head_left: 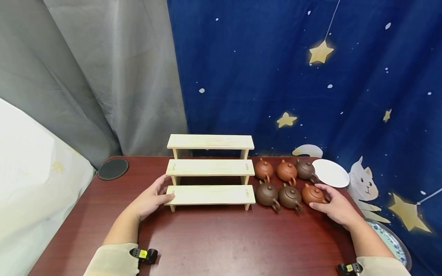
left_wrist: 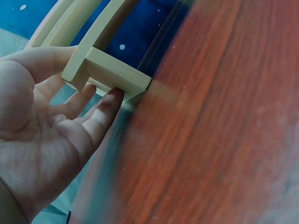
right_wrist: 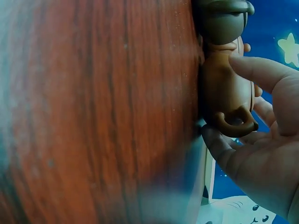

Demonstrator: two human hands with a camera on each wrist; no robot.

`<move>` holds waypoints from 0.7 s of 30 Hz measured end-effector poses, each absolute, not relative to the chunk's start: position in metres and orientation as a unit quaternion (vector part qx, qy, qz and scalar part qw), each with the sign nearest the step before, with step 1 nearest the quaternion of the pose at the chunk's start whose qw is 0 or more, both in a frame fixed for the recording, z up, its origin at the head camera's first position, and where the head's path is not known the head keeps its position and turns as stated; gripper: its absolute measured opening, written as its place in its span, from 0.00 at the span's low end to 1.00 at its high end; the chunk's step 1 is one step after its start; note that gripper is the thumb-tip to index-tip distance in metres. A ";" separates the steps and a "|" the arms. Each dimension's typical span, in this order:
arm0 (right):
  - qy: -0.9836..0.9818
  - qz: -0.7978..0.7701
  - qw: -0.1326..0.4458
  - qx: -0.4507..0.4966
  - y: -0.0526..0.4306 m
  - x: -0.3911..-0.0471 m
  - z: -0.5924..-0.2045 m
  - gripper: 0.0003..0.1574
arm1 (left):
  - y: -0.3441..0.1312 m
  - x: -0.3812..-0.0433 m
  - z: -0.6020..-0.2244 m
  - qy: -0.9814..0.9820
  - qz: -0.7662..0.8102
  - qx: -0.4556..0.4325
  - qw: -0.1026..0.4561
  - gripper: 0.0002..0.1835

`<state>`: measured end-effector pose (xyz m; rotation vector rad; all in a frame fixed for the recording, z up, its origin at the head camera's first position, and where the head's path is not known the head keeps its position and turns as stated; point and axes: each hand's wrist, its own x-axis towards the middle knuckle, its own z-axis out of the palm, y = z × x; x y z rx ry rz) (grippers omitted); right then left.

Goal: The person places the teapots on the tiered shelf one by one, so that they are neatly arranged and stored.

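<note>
A three-step wooden display stand (head_left: 210, 194) stands on the table. My left hand (head_left: 150, 201) grips its left end, thumb on the lowest board and fingers by the leg (left_wrist: 119, 74). Right of the stand, several small clay teapots stand in two rows. My right hand (head_left: 333, 205) holds the reddish-brown teapot (head_left: 312, 194) at the right end of the front row, thumb against its body (right_wrist: 226, 88) and fingers around the handle side. Two dark brown teapots, one (head_left: 267, 194) and another (head_left: 290, 197), stand left of it. Behind are two reddish-brown teapots (head_left: 264, 170) and a dark one (head_left: 305, 170).
A white oval plate (head_left: 330, 173) lies at the back right, beside the teapots. A dark round coaster (head_left: 113, 169) is at the table's back left. A patterned tray (head_left: 390, 241) shows beyond the right edge. Curtains (head_left: 241, 76) hang behind the reddish wooden table (head_left: 221, 237).
</note>
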<state>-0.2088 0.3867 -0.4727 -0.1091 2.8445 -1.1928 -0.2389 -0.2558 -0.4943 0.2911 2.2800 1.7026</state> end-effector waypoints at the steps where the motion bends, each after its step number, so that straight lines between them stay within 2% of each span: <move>1: 0.921 -0.387 0.027 -0.037 0.387 -0.209 -0.474 0.48 | -0.256 -0.238 -0.495 0.788 0.592 0.099 0.140 0.51; 14: 0.942 -0.335 0.001 -0.019 0.390 -0.209 -0.474 0.48 | -0.256 -0.238 -0.502 0.778 0.607 0.094 0.132 0.51; 21: 0.946 -0.319 -0.044 -0.040 0.381 -0.207 -0.438 0.48 | -0.257 -0.238 -0.502 0.783 0.601 0.097 0.125 0.51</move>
